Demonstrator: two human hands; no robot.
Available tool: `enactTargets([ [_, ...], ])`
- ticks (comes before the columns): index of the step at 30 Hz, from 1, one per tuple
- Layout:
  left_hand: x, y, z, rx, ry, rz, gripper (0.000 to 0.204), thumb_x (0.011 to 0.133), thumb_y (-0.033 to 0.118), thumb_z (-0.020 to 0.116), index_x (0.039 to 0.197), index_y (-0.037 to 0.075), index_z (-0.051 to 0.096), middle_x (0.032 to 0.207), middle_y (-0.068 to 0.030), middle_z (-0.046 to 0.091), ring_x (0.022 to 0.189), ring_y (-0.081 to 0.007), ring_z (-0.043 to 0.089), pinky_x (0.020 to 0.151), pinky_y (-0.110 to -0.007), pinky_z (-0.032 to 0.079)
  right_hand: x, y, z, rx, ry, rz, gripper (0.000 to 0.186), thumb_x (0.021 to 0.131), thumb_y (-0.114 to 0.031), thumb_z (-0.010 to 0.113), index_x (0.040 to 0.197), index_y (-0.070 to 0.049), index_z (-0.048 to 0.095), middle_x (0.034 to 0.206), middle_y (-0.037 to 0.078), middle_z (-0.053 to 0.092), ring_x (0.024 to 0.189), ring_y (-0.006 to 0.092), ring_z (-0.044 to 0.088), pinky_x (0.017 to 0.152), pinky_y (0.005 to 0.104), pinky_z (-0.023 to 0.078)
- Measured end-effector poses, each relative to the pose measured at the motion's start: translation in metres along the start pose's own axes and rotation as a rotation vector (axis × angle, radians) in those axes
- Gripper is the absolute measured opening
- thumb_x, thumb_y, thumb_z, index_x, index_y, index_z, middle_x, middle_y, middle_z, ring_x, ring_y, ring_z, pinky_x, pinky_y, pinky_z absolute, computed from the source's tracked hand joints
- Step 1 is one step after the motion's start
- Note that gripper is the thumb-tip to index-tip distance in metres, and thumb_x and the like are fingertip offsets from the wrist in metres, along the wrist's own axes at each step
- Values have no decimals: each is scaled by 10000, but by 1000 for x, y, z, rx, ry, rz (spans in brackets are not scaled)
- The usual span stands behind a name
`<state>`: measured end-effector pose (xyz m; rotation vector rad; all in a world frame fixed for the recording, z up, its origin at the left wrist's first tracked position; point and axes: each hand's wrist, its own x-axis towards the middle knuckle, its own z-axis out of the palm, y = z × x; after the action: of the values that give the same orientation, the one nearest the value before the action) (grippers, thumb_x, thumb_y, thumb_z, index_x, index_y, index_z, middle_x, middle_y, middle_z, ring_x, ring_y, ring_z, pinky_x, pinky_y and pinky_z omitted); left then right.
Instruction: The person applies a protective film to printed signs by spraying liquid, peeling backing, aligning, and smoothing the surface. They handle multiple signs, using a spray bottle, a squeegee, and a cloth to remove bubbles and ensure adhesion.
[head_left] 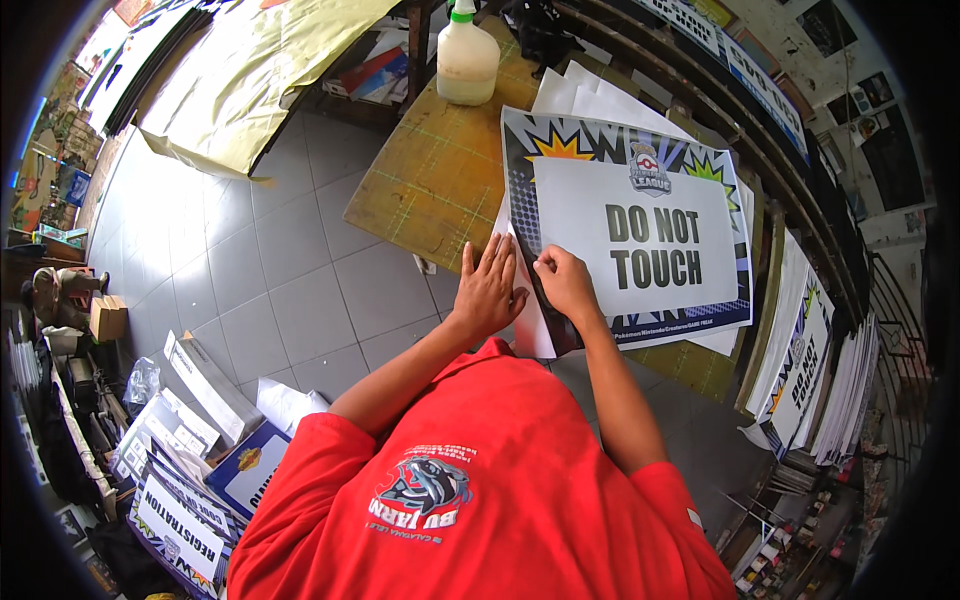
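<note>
A large printed poster (570,235) with a white panel, dark lettering and a comic-style border lies over the wooden table in front of me. My left hand (490,288) rests flat at the poster's left side, fingers stretched out, on a narrow white sheet edge (535,330). Just to its right, my right hand (567,283) is closed, thumb and fingers curled together by the poster's dark left edge. What it pinches, if anything, is hidden. More white sheets (590,92) stick out from beneath the poster at the far side.
A cloudy bottle (467,62) with a green neck stands on the table's (420,190) far end. Yellow sheeting (260,70) covers another surface at far left. Printed boards (800,370) lean at the right; cartons and signs (190,540) stand on the floor at lower left.
</note>
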<state>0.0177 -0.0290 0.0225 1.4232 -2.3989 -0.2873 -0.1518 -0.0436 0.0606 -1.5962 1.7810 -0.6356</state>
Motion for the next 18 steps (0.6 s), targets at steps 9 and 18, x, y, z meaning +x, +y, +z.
enactTargets([
  [9, 7, -5, -13, -25, 11, 65, 599, 836, 393, 583, 1249, -35, 513, 1437, -222, 432, 1399, -363, 331, 1136, -645, 157, -2, 12, -5, 60, 45, 64, 192, 882, -191, 648, 879, 0, 632, 753, 160, 667, 713, 321, 664, 662, 392, 508],
  [18, 49, -15, -21, -79, 29, -51, 493, 845, 329, 622, 1195, -13, 564, 1244, -183, 534, 1249, -336, 450, 1126, -579, 243, -11, -6, -12, -50, 25, -56, 156, 897, -168, 610, 895, -12, 617, 789, 185, 669, 761, 365, 664, 680, 432, 511],
])
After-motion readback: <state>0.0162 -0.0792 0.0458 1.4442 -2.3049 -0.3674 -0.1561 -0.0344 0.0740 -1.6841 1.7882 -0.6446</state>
